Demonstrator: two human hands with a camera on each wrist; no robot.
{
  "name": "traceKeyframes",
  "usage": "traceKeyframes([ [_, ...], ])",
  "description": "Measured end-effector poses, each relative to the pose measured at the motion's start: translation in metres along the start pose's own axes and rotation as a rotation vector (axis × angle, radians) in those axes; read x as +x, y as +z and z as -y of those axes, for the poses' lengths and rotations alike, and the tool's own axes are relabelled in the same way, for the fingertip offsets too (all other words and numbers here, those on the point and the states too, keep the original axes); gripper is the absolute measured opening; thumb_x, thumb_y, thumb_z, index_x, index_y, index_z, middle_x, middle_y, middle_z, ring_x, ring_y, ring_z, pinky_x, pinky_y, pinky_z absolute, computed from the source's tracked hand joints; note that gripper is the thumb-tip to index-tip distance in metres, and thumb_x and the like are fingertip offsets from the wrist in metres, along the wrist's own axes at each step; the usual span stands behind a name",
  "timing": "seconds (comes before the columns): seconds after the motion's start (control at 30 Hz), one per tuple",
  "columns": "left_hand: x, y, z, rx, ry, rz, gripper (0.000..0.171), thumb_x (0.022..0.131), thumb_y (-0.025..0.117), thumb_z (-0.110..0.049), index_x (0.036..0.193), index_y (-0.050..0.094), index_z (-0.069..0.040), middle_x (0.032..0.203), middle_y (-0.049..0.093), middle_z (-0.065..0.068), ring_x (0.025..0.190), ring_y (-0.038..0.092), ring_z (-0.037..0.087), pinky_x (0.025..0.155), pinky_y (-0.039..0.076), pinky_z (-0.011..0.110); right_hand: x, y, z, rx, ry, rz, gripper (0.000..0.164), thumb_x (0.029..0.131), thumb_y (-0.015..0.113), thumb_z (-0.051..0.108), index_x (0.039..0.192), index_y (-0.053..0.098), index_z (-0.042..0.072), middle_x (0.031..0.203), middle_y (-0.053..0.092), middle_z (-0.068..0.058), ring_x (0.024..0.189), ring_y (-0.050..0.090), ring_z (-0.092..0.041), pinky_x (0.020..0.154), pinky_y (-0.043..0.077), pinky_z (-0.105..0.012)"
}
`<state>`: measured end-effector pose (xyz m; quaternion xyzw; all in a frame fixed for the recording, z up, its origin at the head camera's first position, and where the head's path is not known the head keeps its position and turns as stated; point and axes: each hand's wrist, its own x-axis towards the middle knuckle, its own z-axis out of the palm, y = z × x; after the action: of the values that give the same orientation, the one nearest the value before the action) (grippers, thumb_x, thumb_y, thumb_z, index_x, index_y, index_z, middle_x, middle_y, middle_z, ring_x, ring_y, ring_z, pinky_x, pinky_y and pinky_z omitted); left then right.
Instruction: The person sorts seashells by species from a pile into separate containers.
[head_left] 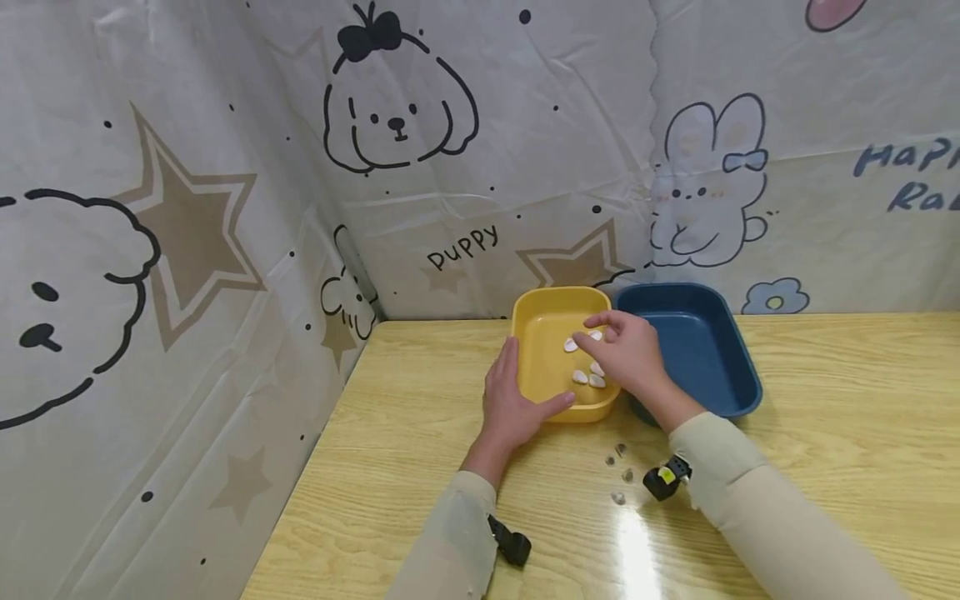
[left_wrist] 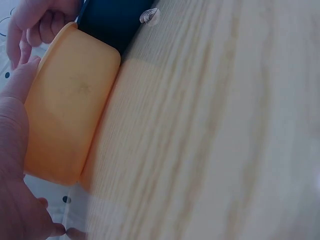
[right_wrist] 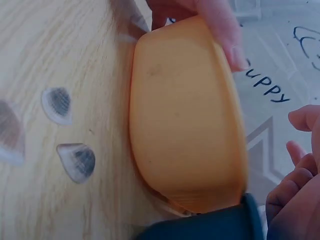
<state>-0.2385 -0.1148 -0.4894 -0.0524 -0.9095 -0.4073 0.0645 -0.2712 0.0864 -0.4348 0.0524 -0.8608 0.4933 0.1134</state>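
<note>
Pale sleeves (head_left: pixel 780 500) reach in nearest the camera over a wood-grained table (head_left: pixel 862 417). The left hand (head_left: pixel 513 414) braces the near-left corner of a yellow tray (head_left: pixel 543 350), thumb laid along the near rim and fingers stretched against the left wall, spread rather than wrapped round. Over the tray's right half hangs the right hand (head_left: pixel 630 354), forefinger and thumb parted with nothing visible between them, the other fingers bent. Five white seashells (head_left: pixel 580 377) lie on the tray floor: two farther back by the thumb tip, three close together towards the front right. A navy tray (head_left: pixel 697 350) sits just beside it on the right. Four grey-and-white shells (head_left: pixel 627 475) lie loose on the table in front.

The step looks like handling shells singly inside the yellow tray; whether one is being set down or picked up, I cannot tell. The next move seems to call for a light fingertip pinch on one small shell.
</note>
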Motion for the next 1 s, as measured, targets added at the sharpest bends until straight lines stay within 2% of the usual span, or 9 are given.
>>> traceKeyframes([
  [0.13,0.0,0.0,0.001,0.003,-0.002,-0.002,0.125,0.069,0.079,-0.07,0.162,0.011,-0.023,0.165,0.011,-0.01,0.148,0.013,0.022,0.116,0.019,0.048,-0.007,-0.007,0.006,-0.008,-0.026,-0.02,0.033,0.087,0.079,0.032,0.105,0.072,0.005,0.057,0.036,-0.001,0.047,0.037,-0.019,0.043,0.029,-0.028],
  [0.47,0.001,0.002,0.004,0.001,0.032,-0.028,0.125,0.069,0.081,-0.066,0.162,0.014,-0.016,0.165,0.015,-0.004,0.148,0.016,0.026,0.116,0.02,0.049,-0.028,-0.02,0.016,-0.001,-0.102,-0.026,0.028,0.087,0.079,0.03,0.099,0.072,0.006,0.056,0.035,0.0,0.045,0.035,-0.019,0.042,0.026,-0.027],
  [0.57,0.0,0.002,0.003,-0.002,0.022,-0.024,0.125,0.069,0.08,-0.067,0.162,0.014,-0.017,0.165,0.015,-0.005,0.148,0.016,0.026,0.116,0.021,0.05,-0.036,-0.023,0.017,-0.001,-0.13,-0.034,0.024,0.086,0.08,0.028,0.097,0.072,0.008,0.056,0.035,0.001,0.046,0.035,-0.018,0.043,0.026,-0.028],
  [1.0,-0.001,0.001,0.0,-0.014,0.013,-0.012,0.125,0.069,0.082,-0.065,0.162,0.013,-0.019,0.165,0.014,-0.005,0.148,0.014,0.025,0.116,0.019,0.048,-0.068,-0.043,0.016,-0.033,-0.126,-0.023,0.022,0.086,0.081,0.026,0.095,0.071,0.009,0.055,0.032,0.002,0.045,0.033,-0.018,0.043,0.026,-0.03],
])
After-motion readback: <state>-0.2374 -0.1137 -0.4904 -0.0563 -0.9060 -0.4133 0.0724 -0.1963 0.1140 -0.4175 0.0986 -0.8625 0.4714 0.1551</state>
